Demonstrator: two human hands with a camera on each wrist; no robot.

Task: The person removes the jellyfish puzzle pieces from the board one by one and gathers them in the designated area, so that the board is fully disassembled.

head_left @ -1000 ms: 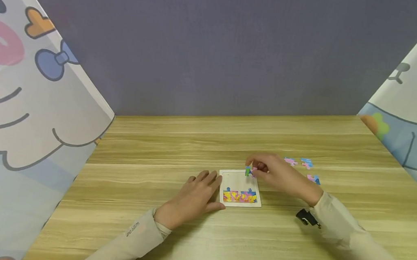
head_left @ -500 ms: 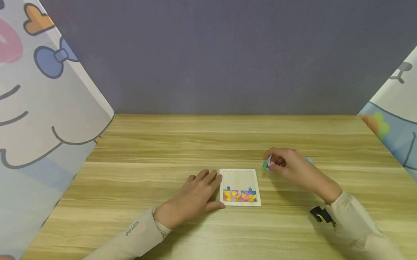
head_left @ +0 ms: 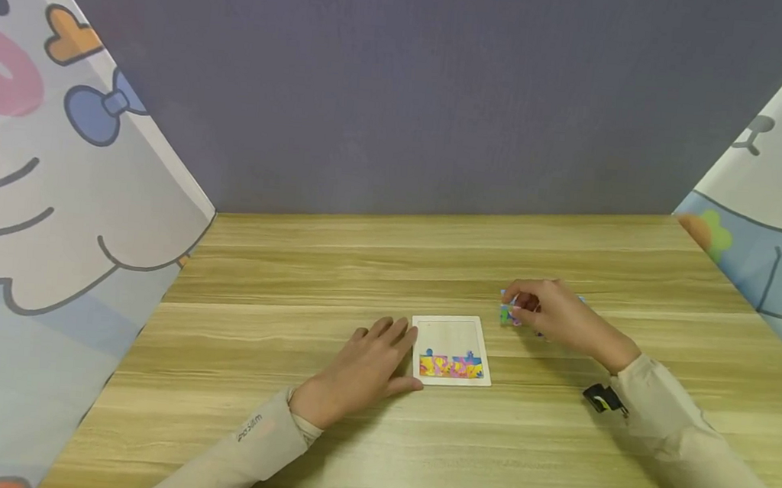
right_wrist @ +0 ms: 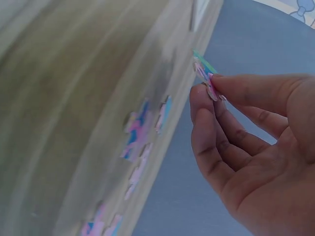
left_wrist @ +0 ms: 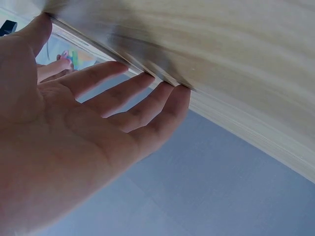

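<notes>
In the head view a square white puzzle tray point(head_left: 446, 335) lies on the table, with joined yellow, pink and blue pieces point(head_left: 450, 367) along its near side. My left hand point(head_left: 359, 369) rests at the tray's left edge, fingers spread and fairly straight. In the left wrist view its fingertips point(left_wrist: 177, 93) touch that edge. Right of the tray, my right hand point(head_left: 561, 316) pinches a green, blue and pink puzzle piece point(right_wrist: 205, 78) between thumb and fingers, above the table. Loose puzzle pieces point(right_wrist: 138, 130) lie beneath this hand, mostly hidden by it in the head view.
A black clip-like device point(head_left: 605, 399) sits at the right wrist. Behind the wooden table point(head_left: 334, 262) stands a dark grey panel point(head_left: 430, 101). Panels with cartoon prints point(head_left: 45, 171) flank both sides.
My right hand has moved from above the tray to the right, over the loose pieces, still pinching the puzzle piece. The left hand stays at the tray's edge.
</notes>
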